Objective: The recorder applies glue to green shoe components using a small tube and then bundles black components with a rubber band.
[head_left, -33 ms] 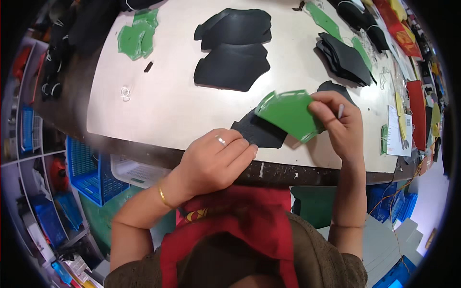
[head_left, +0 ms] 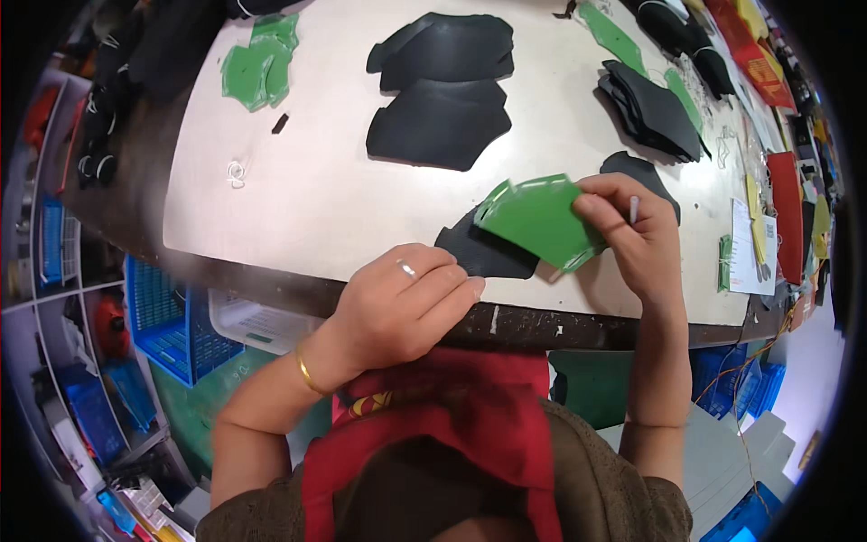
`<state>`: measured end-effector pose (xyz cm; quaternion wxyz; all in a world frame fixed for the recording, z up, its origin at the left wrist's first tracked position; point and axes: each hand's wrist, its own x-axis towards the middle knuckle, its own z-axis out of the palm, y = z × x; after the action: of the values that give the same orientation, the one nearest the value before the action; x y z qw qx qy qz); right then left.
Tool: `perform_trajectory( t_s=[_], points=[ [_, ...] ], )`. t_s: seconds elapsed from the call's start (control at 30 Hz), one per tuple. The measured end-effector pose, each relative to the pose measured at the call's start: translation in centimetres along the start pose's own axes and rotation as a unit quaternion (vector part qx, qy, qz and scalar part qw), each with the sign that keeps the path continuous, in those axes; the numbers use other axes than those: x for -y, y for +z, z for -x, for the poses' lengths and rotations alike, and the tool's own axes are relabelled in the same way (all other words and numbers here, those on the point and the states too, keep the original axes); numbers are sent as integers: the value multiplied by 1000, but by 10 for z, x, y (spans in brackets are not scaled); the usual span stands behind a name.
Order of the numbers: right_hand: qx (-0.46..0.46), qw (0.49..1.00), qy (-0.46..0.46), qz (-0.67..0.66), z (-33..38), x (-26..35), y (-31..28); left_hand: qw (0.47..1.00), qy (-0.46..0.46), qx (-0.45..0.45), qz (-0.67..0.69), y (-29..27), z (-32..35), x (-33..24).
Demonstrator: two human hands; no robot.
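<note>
Head camera, single fisheye view: looks steeply down from above the person, facing 12 o'clock across the table; close range, rim edges bent.

Left hand: palm down, fingers together, loosely curled, pointing right; forearm bent in from lower left. Right hand: fingers pinched closed, forearm rising near-vertical from below.

two hands; one held green template
</note>
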<state>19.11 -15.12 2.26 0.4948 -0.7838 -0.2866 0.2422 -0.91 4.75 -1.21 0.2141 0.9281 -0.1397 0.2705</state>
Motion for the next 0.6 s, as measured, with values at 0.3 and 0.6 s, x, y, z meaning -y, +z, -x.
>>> perform_trajectory(
  t_s=[0.3, 0.6],
  points=[
    [126, 980, -71, 137, -18, 7, 30, 997, -59, -4, 55, 0, 15, 3],
    [140, 974, -59, 169, -24, 13, 34, 996, -68, 45, -24, 1, 8, -7]
  ],
)
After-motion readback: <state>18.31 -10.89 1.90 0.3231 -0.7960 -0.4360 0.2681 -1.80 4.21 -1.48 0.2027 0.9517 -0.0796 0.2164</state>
